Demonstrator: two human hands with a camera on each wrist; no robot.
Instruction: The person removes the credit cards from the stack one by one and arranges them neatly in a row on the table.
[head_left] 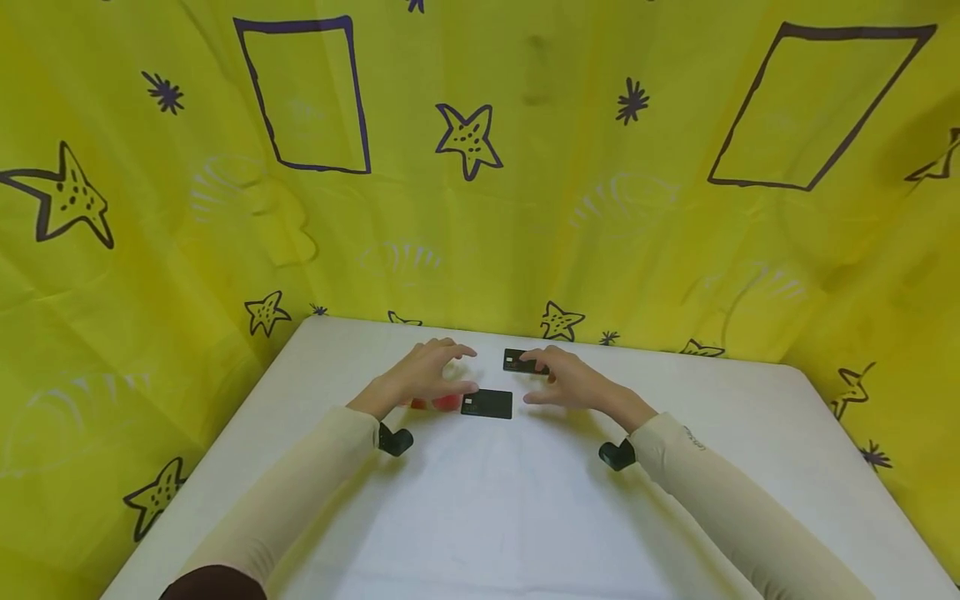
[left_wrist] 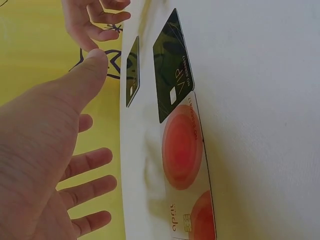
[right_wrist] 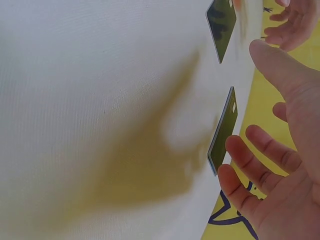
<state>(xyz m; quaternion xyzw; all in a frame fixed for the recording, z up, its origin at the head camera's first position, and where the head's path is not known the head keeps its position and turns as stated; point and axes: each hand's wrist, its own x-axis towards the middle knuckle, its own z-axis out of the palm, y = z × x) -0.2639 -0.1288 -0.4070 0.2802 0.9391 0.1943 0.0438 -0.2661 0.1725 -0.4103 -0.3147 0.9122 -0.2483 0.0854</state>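
Several bank-style cards lie on the white table. A black card with a chip and "VIP" lettering (head_left: 487, 403) is at the middle, beside a pale card with red circles (left_wrist: 182, 150) whose edge meets it. Farther back lies a second black card (head_left: 516, 359). My left hand (head_left: 426, 373) hovers over the red-circled card, thumb and fingers spread apart with nothing between them. On the other side my right hand (head_left: 566, 379) holds nothing, its fingers loosely bent, overlapping the end of the farther black card in the head view.
Yellow curtains (head_left: 525, 233) with star and shell drawings hang behind and at both sides of the table (head_left: 465, 517). Black camera mounts (head_left: 395, 440) sit at both wrists. Shadows of the hands fall across the tabletop.
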